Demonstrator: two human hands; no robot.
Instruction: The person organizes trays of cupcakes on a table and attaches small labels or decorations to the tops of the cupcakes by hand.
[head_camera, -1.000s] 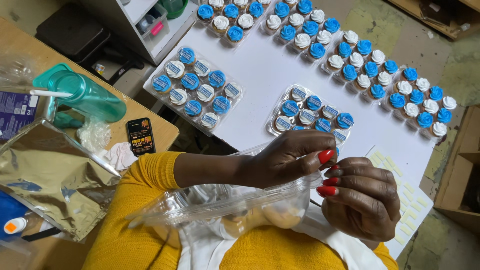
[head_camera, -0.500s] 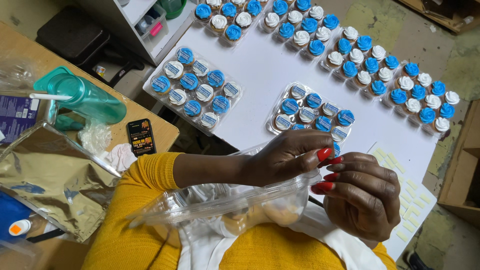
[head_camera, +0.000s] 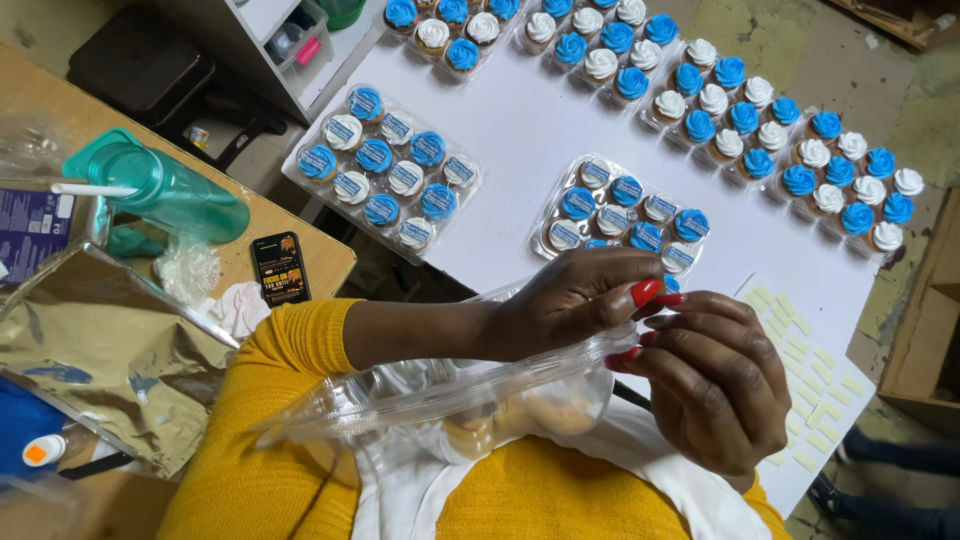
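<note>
A clear plastic clamshell container (head_camera: 400, 400) rests across my lap, with unfrosted cupcakes (head_camera: 540, 415) showing through its lid. My left hand (head_camera: 575, 300), in a yellow sleeve, reaches over it and pinches its right end with red-nailed fingertips. My right hand (head_camera: 715, 385) grips that same end from the other side, fingers curled. The fingertips of both hands meet at the container's edge. What lies between the fingertips is hidden.
A white table (head_camera: 520, 130) carries open trays of blue and white frosted cupcakes (head_camera: 385, 165), (head_camera: 625, 215), plus rows along the far edge (head_camera: 760, 115). A sheet of small labels (head_camera: 815, 370) lies at right. On a wooden desk at left: teal bottle (head_camera: 165, 185), phone (head_camera: 280, 268), foil bag (head_camera: 100, 350).
Both hands stay pinched on the container's right end; the fingers have shifted only slightly. Nothing else moved.
</note>
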